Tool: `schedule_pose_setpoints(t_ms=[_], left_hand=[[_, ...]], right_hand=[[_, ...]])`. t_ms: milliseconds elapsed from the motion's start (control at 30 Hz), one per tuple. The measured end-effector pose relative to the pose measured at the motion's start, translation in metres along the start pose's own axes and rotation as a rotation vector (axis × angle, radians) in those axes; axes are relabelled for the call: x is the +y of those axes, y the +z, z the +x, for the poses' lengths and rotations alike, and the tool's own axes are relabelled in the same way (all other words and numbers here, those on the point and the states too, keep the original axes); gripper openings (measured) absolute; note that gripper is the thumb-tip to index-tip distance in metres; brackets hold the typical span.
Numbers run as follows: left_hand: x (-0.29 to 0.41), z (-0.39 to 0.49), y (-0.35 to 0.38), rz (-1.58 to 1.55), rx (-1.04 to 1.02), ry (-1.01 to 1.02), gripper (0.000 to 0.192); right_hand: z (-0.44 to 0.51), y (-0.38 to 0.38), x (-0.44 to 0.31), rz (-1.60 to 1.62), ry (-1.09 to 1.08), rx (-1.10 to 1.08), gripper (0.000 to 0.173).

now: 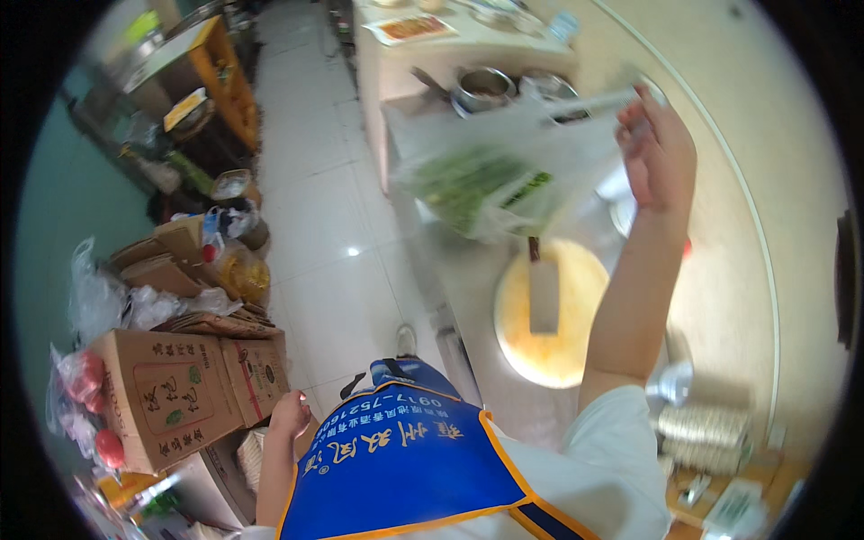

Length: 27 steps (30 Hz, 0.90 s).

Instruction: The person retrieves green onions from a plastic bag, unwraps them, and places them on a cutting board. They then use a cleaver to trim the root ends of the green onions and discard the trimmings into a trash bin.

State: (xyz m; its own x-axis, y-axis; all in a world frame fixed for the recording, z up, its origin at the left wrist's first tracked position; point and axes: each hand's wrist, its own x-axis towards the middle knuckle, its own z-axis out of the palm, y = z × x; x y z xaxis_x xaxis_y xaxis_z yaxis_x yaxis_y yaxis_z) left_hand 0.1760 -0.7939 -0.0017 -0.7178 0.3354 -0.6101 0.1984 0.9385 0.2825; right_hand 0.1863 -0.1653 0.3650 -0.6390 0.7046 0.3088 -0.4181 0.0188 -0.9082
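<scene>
My right hand (651, 148) is raised at the upper right, its fingers closed on the top of a clear plastic bag (574, 158). Long leafy green vegetables (466, 179) show blurred through the film. The bag hangs above the steel worktop (466, 283). Just below it lies a cleaver (544, 297) with a dark handle, flat on a round cutting board (516, 337). My left hand (290, 415) hangs low beside my blue apron (418, 479), close to a cardboard box. Its fingers look loosely curled, and nothing shows in it.
A large printed cardboard box (175, 398), flattened cardboard (162, 277) and plastic bags line the left wall. A steel pot (484, 88) stands beyond the bag, below a counter holding a plate of food (412, 28). A tiled floor (317, 223) runs between both sides.
</scene>
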Motion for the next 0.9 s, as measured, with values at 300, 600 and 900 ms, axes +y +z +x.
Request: schedule_pose_setpoints(t_ms=[300, 600, 900], left_hand=[[-0.058, 0.043, 0.045, -0.211, -0.052, -0.454, 0.025], [-0.091, 0.105, 0.061, 0.152, -0.358, -0.082, 0.023], [-0.126, 0.281, -0.038, -0.397, -0.183, -0.309, 0.026]], right_hand=[[0.127, -0.067, 0.11, -0.365, 0.056, 0.088, 0.022], [0.121, -0.024, 0.186, -1.676, -0.449, 0.726, 0.057], [0.071, 0.253, 0.336, -0.756, -0.047, -0.008, 0.04]])
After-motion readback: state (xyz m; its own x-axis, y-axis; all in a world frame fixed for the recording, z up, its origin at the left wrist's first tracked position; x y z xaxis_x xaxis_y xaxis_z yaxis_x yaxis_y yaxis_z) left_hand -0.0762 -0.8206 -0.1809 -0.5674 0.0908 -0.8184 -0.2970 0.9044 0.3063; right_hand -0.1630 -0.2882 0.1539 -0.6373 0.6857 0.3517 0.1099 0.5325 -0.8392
